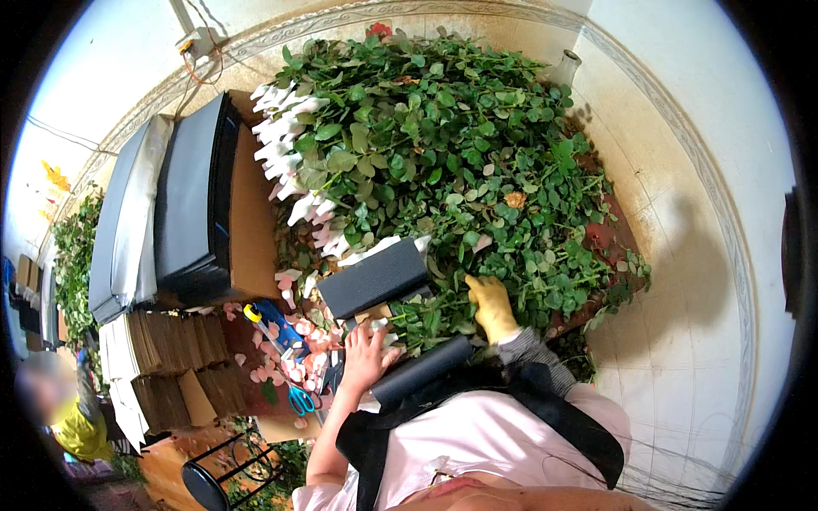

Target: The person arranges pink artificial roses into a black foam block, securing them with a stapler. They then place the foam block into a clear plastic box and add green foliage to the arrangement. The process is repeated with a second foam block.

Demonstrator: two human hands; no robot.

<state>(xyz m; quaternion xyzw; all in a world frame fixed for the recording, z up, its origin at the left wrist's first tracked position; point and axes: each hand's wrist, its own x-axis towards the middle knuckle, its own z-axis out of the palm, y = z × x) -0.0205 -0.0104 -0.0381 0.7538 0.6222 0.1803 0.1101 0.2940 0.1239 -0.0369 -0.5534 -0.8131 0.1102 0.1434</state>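
Note:
My bare left hand rests with its fingers spread at the head end of a small leafy bundle, touching something white and a bit of brown cardboard. My right hand, in a yellow glove, lies on the leaves at the bundle's other side, one finger stretched out; I see nothing held in it. Just beyond the bundle sits a dark, flat-topped block. A black roll-like piece lies between my hands and my body. A big heap of leafy flower stems has white-covered heads along its left side.
Dark stacked sheets stand at the left above folded brown cardboard. Turquoise scissors, a yellow-ended cutter and pink petals lie left of my left hand. A black stool and another person are at lower left.

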